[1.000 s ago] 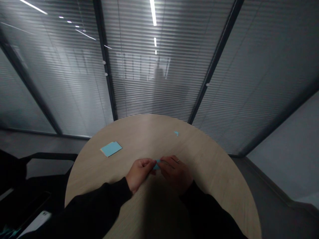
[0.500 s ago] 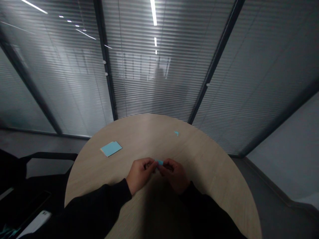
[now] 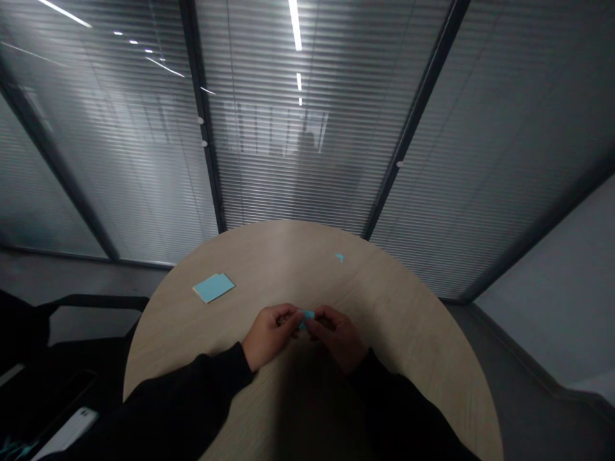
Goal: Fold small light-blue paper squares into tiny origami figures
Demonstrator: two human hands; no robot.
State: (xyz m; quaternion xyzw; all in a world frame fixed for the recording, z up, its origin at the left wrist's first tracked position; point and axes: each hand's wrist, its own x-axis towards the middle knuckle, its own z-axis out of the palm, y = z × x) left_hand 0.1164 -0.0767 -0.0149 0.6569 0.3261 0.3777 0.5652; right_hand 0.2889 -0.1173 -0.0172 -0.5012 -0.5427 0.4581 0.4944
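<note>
Left grip [image 3: 270,337], right grip [image 3: 336,337]: blue paper [image 3: 306,315] pinched between.

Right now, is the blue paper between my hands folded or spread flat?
Folded, it seems: the blue paper shows only as a small bent piece pinched between the left hand and right hand; the rest is hidden.

No text can be read anywhere: neither the blue paper [image 3: 307,317] nor the blue pad [image 3: 214,287] on the table [image 3: 384,333] shows legible marks.
</note>
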